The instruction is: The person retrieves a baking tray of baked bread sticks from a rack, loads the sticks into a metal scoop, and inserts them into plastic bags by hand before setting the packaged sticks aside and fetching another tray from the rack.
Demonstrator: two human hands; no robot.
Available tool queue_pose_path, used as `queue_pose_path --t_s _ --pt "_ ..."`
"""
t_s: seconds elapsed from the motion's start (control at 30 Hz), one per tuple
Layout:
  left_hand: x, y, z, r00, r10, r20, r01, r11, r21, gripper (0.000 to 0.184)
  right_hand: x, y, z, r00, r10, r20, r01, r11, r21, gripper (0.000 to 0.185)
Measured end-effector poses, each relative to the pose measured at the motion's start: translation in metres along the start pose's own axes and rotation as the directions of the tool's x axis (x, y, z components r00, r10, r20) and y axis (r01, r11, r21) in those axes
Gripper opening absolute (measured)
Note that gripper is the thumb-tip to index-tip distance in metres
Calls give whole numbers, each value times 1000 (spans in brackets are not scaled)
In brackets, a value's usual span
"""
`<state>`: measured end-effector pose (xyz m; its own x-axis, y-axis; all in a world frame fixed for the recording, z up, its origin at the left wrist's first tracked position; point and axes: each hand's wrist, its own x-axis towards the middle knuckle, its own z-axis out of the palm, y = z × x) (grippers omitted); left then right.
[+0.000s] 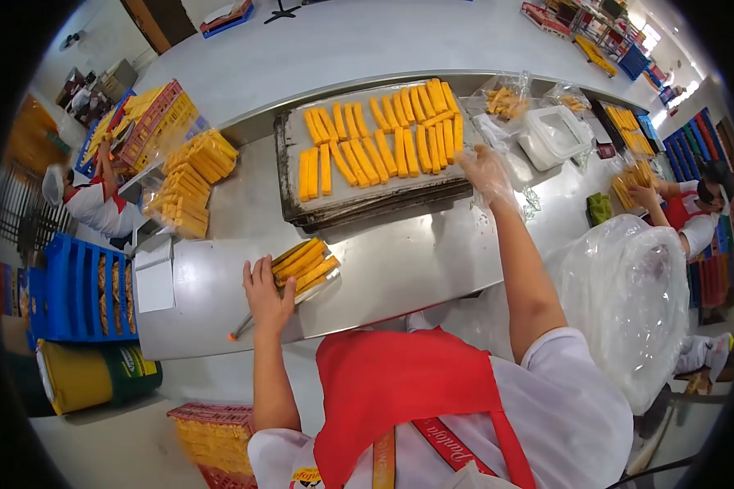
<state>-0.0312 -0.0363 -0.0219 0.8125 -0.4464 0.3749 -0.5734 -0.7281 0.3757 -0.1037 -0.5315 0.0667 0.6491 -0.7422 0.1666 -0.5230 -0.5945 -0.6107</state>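
Yellow sticks (373, 159), probably baked or bread sticks, lie in two rows on a dark-edged baking tray (289, 175) atop a stack of trays. My right hand (489, 175), in a clear plastic glove, reaches to the tray's right edge with its fingers extended beside the end sticks. Nearer me, a small pile of yellow sticks (306, 265) rests on a metal scoop or spatula (320, 283), whose handle has an orange tip (233, 336). My bare left hand (267, 297) lies against the pile's left end, fingers spread and thumb beside the sticks.
Bagged sticks (194, 179) stand at left, near a white paper pad (155, 281). To the right are a white lidded tub (553, 134), a green cloth (599, 209) and a large clear plastic bag (628, 301). Co-workers (106, 200) stand at both sides.
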Motion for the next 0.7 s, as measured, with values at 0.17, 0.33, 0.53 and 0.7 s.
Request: queue_pose_path --t_s 0.17,0.33,0.53,0.7 --pt "1 40 7 998 28 52 -26 999 -37 64 34 -2 -3 973 -124 193 166 960 -224 63" --pt "5 75 20 998 31 59 -26 997 -71 64 44 -11 -16 934 131 332 -58 973 -222 61" --pt "9 83 22 998 36 58 -31 996 -78 59 42 -13 -16 981 111 160 -62 957 -284 48" --pt "11 78 21 997 76 33 -72 993 -98 57 -33 2 0 738 -330 588 30 887 461 52"
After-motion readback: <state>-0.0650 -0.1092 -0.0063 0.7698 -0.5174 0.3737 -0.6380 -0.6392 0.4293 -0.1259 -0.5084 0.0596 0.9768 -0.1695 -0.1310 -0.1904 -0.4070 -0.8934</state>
